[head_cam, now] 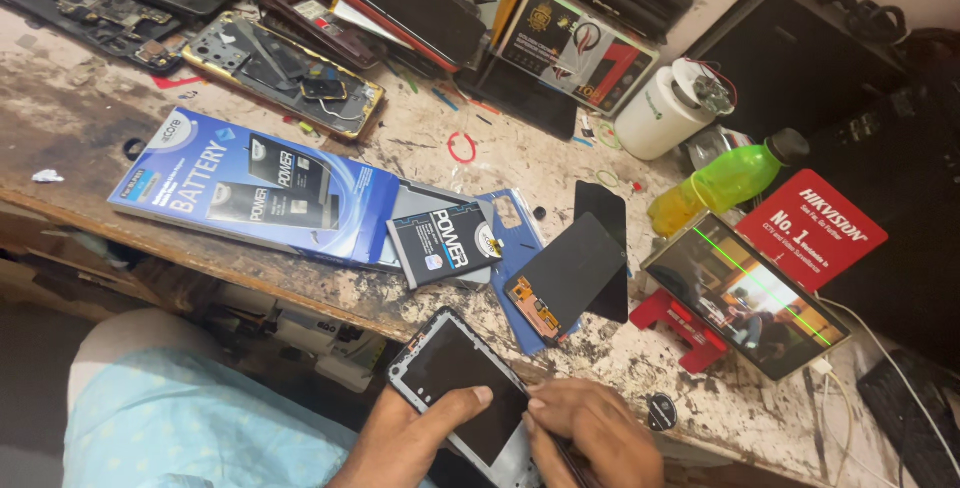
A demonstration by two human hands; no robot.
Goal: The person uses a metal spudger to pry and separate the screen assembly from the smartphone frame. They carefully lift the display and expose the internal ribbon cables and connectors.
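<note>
Head view: two hands [500, 438], one phone frame [440, 353]

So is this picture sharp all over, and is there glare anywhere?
Head view: the workbench is evenly lit and fairly sharp; the propped phone screen glows with a bright green line across it; the left hand and right hand at the bottom edge look slightly soft; the right corner falls dark.

Two bare hands meet at the lower edge of the view. The left hand [415, 438] lies palm down, thumb stretched rightward. The right hand [590, 433] curls beside it, fingers apparently pinched together.
</note>
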